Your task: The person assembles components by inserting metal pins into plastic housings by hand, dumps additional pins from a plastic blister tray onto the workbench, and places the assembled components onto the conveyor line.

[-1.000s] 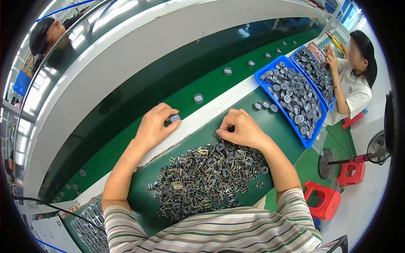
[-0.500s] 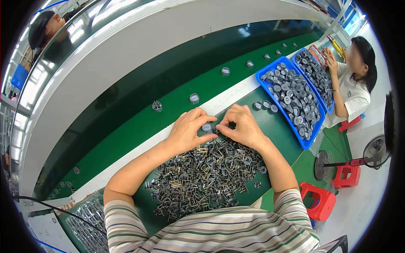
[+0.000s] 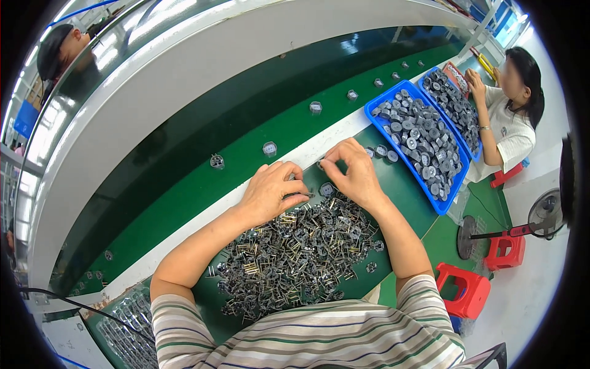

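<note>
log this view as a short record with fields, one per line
pile: dark parts with metal pins, on green table
left hand: fingertips by pile's upper edge, grip unclear
right hand: thumb and index finger pinching small dark part
between hands: grey piece by the pile
trays: nearer blue tray, farther blue tray, both holding grey round pieces
far right: co-worker, red stools

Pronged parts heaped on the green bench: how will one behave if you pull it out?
Likely to snag: prongs cross and overlap throughout the pile of pronged parts, so neighbours may drag along. Probably light, each looking small beside the hands. The prongs look straight and metallic, so probably stiff rather than floppy.
</note>
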{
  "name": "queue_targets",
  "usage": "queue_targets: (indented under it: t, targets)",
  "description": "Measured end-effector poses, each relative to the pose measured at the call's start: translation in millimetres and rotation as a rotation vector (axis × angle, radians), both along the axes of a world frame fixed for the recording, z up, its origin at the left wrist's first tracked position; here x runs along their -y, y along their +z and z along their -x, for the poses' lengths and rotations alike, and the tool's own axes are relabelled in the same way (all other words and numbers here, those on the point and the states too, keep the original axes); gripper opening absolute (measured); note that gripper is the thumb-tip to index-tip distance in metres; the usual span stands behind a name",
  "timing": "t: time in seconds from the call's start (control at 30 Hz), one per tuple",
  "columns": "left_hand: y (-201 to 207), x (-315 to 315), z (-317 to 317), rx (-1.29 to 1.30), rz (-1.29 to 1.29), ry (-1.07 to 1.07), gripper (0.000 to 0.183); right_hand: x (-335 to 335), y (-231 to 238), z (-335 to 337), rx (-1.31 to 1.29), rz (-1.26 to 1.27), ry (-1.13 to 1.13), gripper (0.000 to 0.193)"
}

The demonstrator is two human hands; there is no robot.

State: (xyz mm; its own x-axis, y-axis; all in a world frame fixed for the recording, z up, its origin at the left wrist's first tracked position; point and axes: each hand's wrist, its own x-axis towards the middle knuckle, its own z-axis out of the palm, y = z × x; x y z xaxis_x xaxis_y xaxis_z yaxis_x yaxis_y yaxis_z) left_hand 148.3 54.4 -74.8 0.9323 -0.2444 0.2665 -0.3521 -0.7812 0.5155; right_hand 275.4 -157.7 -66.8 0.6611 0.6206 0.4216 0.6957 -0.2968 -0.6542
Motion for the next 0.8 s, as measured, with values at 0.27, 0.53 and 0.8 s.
queue_targets:
  t: [0.27, 0.53, 0.8]
  targets:
    - [2, -14, -1, -0.036, 0.219, -0.045, 0.035, 3, 8, -6, 0.105, 0.143, 0.069, 0.018]
    - [-9, -3, -6, 0.026, 0.185, 0.106, 0.038, -2, 0, -15, 0.233, 0.270, 0.102, 0.014]
    - [-17, -1, -8, 0.057, 0.170, 0.164, 0.037, -21, 10, 11, 0.107, 0.168, 0.217, 0.012]
